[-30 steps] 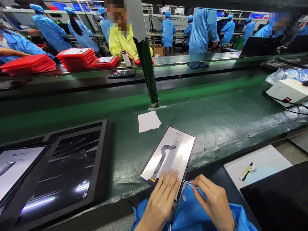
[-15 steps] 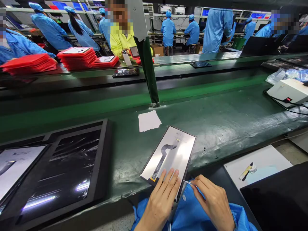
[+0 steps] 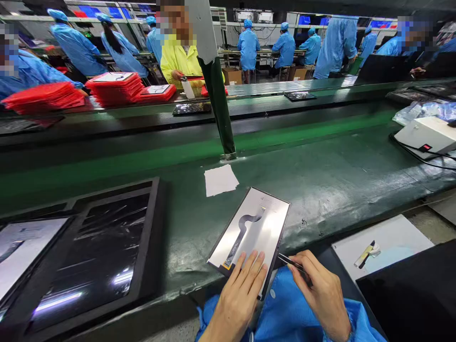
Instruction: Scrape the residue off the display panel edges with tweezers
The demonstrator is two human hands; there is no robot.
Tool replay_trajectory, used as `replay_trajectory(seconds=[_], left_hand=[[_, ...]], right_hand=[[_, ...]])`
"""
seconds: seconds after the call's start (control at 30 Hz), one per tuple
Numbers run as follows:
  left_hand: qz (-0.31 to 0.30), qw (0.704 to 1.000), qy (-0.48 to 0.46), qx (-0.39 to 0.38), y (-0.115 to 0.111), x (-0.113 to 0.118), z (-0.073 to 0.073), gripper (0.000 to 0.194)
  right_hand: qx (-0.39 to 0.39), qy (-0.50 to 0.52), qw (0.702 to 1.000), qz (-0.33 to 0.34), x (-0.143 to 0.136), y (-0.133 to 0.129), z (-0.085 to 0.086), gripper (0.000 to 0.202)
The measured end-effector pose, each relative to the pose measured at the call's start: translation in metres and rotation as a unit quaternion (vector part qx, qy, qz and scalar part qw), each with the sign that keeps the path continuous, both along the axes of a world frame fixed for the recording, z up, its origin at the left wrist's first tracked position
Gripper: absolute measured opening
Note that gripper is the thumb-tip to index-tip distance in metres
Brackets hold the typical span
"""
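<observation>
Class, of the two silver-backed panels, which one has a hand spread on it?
The central panel: the left hand lies flat on its lower part, beside the dark ribbon. The far-left panel has no hand on it.

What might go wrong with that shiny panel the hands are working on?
The tweezers in the right hand point at the panel's edge, so a slip might scratch it. Its near corner seems to stick out past the table edge, so it might tip if the left hand lifts. The thin ribbon cable lies uncovered and could snag.
</observation>
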State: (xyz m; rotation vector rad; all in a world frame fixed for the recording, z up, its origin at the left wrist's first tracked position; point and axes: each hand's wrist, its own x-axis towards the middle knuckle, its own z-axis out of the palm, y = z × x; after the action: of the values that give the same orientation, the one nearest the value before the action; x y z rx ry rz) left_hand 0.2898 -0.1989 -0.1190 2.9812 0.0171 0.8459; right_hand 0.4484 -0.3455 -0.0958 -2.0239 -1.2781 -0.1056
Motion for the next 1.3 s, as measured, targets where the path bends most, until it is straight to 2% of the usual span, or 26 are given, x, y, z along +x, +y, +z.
replay_trajectory(seconds=[0.23,0.6,0.87,1.1,1.3], left_hand=[[0.025,0.999,-0.008,-0.030,-0.011,0.002,-0.001,0.028],[0.101,0.994,-0.036,0.009,-0.038,0.012,-0.018,0.038],[0.112,0.993,0.011,0.042,-0.039,0.007,-0.025,0.037],[0.102,0.994,-0.036,0.005,-0.037,0.010,-0.023,0.036],[0.095,0.995,-0.028,0.011,-0.035,0.009,-0.020,0.037]], right_hand=[[-0.003,0.048,0.999,-0.017,0.000,-0.008,-0.006,0.024],[0.009,0.094,0.996,-0.004,-0.001,-0.012,-0.013,0.023],[0.016,0.089,0.996,-0.010,0.000,-0.015,-0.016,0.021],[0.019,0.102,0.995,-0.006,-0.001,-0.015,-0.016,0.022],[0.019,0.105,0.994,-0.009,0.000,-0.014,-0.018,0.022]])
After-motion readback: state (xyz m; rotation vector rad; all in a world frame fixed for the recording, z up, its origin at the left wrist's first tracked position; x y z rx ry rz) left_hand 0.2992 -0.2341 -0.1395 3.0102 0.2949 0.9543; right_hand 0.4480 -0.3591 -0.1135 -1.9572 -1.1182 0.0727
